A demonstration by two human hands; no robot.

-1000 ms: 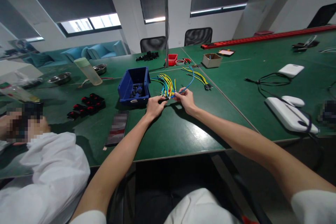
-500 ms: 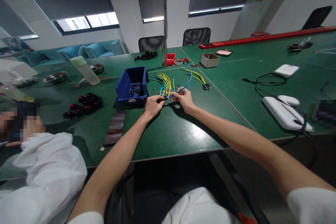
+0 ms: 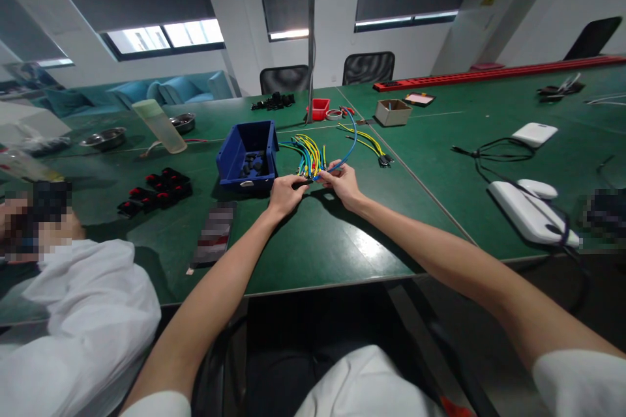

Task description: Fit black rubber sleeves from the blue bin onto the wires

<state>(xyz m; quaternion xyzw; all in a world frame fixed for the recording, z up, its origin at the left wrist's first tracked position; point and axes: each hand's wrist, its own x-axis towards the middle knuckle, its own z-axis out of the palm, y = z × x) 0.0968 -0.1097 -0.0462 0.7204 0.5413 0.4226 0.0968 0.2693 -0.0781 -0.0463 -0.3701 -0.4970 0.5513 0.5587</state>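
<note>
My left hand (image 3: 287, 194) is closed on a small black piece (image 3: 302, 183), pinched between thumb and fingers. Just right of it, my right hand (image 3: 343, 182) grips a blue wire (image 3: 353, 143) near its end, and the rest of the wire arcs up and away. The wire's end meets or nearly meets the black piece; my fingers partly hide the spot. Behind both hands lies a bunch of yellow, blue and green wires (image 3: 309, 151). A blue bin (image 3: 226, 166) with dark small parts inside stands left of the bunch.
Yellow wires with black ends (image 3: 374, 146) lie to the right. Black-and-red parts (image 3: 156, 193) and a phone-like dark slab (image 3: 215, 234) are on the left. A co-worker's white sleeve (image 3: 98, 300) is at the far left. A pole (image 3: 311, 45) rises behind; white devices (image 3: 525, 212) sit right.
Both hands stay nearly in place, holding the same black piece and blue wire. The wire's arc shifts slightly; the whole view moves a little.
</note>
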